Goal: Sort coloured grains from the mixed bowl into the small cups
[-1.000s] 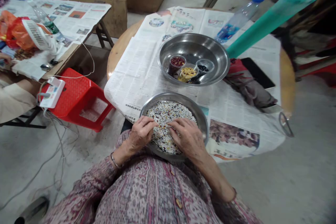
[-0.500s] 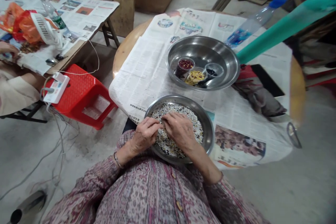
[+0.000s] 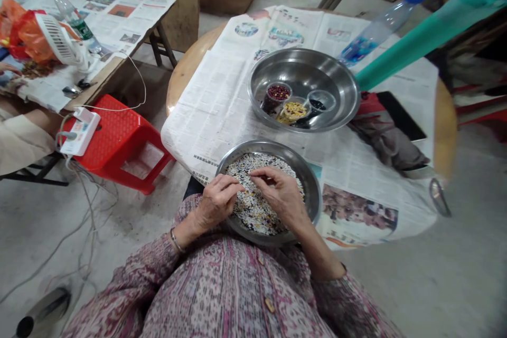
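Observation:
A steel bowl (image 3: 315,195) at the near table edge holds a mix of white grains (image 3: 253,208) with black and yellow bits among them. Over its left side is my left hand (image 3: 219,202), its fingers curled and pressed together; whatever they hold is hidden. My right hand (image 3: 283,198) hovers above the grains, thumb and forefinger slightly apart, with nothing visible between them. Beyond stands a larger steel basin (image 3: 340,76) with three clear cups inside: dark red beans (image 3: 279,92), yellow kernels (image 3: 295,110) and black beans (image 3: 317,104).
Newspaper (image 3: 214,100) covers the round table. A plastic bottle (image 3: 380,31), a green pole-like object (image 3: 431,31), and a grey-and-red cloth bundle (image 3: 384,137) are to the right. At left are a red stool (image 3: 119,142) bearing a power strip (image 3: 81,132), a fan (image 3: 59,42) and another person's hand (image 3: 8,68).
My right hand has drawn back a little to the right, away from my left fingers, and its thumb and forefinger have parted. My left hand has barely moved.

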`<state>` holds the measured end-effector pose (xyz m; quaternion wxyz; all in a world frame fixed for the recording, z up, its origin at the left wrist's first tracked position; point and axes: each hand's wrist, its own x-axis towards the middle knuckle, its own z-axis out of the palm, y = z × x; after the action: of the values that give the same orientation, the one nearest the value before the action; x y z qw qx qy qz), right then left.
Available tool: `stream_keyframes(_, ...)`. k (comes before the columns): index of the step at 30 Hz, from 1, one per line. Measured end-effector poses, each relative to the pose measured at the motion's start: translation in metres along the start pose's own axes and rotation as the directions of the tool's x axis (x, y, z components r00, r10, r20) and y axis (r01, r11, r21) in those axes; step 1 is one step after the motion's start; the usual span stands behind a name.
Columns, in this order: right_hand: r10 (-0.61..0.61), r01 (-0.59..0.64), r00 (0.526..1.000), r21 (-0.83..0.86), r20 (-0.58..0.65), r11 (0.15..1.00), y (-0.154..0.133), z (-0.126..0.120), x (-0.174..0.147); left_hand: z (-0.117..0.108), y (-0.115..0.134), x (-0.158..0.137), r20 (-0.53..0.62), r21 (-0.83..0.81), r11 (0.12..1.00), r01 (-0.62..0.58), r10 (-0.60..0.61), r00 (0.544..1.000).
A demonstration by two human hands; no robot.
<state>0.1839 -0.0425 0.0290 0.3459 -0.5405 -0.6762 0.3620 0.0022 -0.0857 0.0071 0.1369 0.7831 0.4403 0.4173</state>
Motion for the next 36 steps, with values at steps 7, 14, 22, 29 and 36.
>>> stream_keyframes(7, 0.202, -0.207, 0.978, 0.162, 0.044, 0.965, 0.000, -0.001, -0.002, 0.000, 0.001, 0.001, -0.002, 0.012, 1.000, -0.001, 0.001, 1.000)
stream_keyframes(14, -0.053, 0.055, 0.998, -0.059, 0.021, 0.997, -0.001, 0.004, 0.005, 0.000, 0.001, 0.002, -0.009, 0.011, 1.000, -0.011, 0.011, 1.000)
stream_keyframes(22, -0.278, 0.344, 0.939, -0.519, 0.204, 0.782, 0.006, 0.013, 0.027, 0.000, 0.000, 0.001, 0.003, 0.014, 1.000, -0.008, 0.008, 1.000)
stream_keyframes(29, -0.268, 0.393, 0.919, -0.704, 0.288, 0.592, 0.003, 0.019, 0.033, 0.001, -0.001, 0.000, 0.024, 0.007, 1.000, 0.012, -0.012, 1.000)
stream_keyframes(36, -0.271, 0.386, 0.922, -0.691, 0.276, 0.612, 0.001, 0.016, 0.033, -0.001, 0.000, 0.001, 0.009, -0.001, 1.000, 0.003, -0.003, 1.000)
